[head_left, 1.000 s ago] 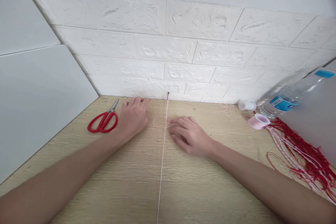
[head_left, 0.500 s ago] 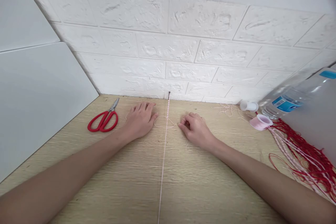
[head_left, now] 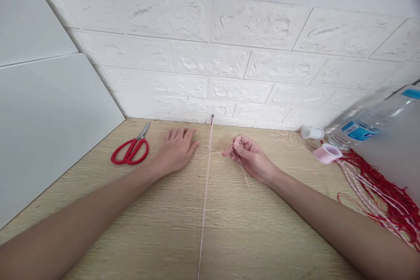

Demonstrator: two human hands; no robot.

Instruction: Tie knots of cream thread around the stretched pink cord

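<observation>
A taut pale pink cord [head_left: 205, 197] runs from the wall's foot down the tabletop toward me, its far end braided. Left of it, my left hand [head_left: 177, 148] lies palm down with fingers stretched out. A thin cream thread [head_left: 200, 157] loops from beside my left thumb across the cord toward the right. My right hand [head_left: 251, 155] is turned partly up, pinching this thread between thumb and fingertips. Its loose tail hangs down below the pinch. Whether thread lies under my left palm is hidden.
Red-handled scissors [head_left: 131, 148] lie left of my left hand. At the right are a white spool [head_left: 311, 132], a pink thread spool [head_left: 327, 153], a water bottle [head_left: 357, 131] and a pile of red and pink cords [head_left: 383, 188]. A white brick-patterned wall [head_left: 226, 63] bounds the back.
My right hand has rolled palm upward and moved slightly right, so the pinched thread and its tail now show. My left hand stays flat in place.
</observation>
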